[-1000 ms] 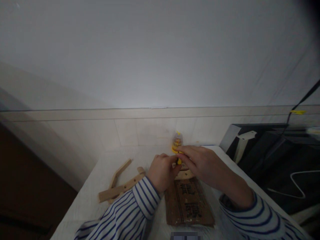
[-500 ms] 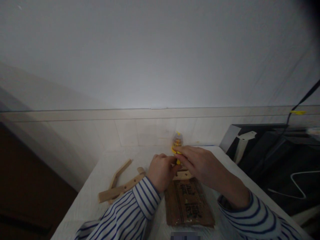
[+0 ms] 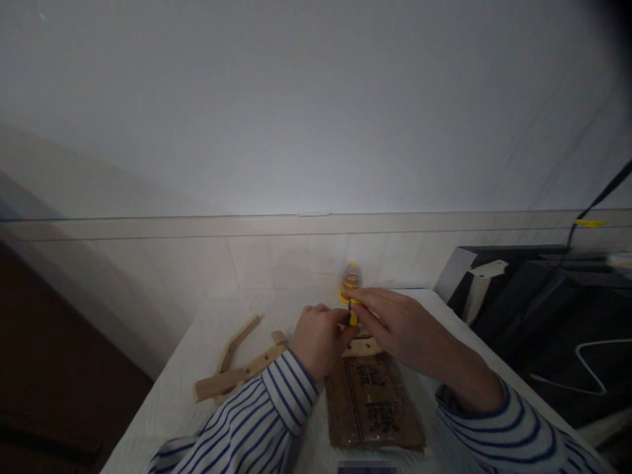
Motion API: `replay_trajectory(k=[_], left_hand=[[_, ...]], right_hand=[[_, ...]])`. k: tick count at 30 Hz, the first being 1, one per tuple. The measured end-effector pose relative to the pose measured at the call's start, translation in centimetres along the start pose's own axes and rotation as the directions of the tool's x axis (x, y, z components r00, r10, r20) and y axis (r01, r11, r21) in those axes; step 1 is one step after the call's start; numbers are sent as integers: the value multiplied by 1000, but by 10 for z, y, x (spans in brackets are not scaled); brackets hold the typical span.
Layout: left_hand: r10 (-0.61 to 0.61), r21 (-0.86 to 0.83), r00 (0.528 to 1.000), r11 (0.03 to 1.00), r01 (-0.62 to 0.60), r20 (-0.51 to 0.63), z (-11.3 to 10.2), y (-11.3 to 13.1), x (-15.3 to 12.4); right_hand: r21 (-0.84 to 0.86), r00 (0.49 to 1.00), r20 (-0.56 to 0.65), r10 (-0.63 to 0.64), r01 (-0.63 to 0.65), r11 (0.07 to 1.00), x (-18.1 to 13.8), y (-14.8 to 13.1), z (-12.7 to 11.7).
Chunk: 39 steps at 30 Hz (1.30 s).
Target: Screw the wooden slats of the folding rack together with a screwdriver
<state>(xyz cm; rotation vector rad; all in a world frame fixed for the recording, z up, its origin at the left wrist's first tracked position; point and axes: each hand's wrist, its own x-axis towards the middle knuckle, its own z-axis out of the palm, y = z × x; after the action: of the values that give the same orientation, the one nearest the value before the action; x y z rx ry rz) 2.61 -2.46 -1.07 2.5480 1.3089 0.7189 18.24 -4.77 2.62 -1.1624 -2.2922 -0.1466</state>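
Both hands raised in front, meeting near center, fingertips almost together. Left hand back up, fingers curled in, thumb and index drawn into a pinch toward the right. Left arm angles in from lower left, wrist covered by cuff. Right hand flatter, fingers extended leftward over the thumb, pinching. Right wrist bare, forearm slanting down to lower right.
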Motion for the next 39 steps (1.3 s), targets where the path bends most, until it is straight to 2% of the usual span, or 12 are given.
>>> replay_trajectory(k=[5, 11, 30, 39], left_hand=[[-15, 14, 1000, 1000, 15, -17, 2, -1, 0], [-39, -1, 999, 999, 39, 8, 1, 0, 0], [-18, 23, 1000, 1000, 18, 5, -1, 6, 1], [-1, -2, 1000, 1000, 1, -4, 2, 1, 1]], right_hand=[[-6, 1000, 28, 14, -13, 1000, 0, 0, -1], [-36, 1000, -3, -14, 14, 999, 0, 2, 0], [-62, 1000, 13, -7, 7, 998, 0, 2, 1], [-65, 999, 32, 5, -3, 998, 0, 0, -1]])
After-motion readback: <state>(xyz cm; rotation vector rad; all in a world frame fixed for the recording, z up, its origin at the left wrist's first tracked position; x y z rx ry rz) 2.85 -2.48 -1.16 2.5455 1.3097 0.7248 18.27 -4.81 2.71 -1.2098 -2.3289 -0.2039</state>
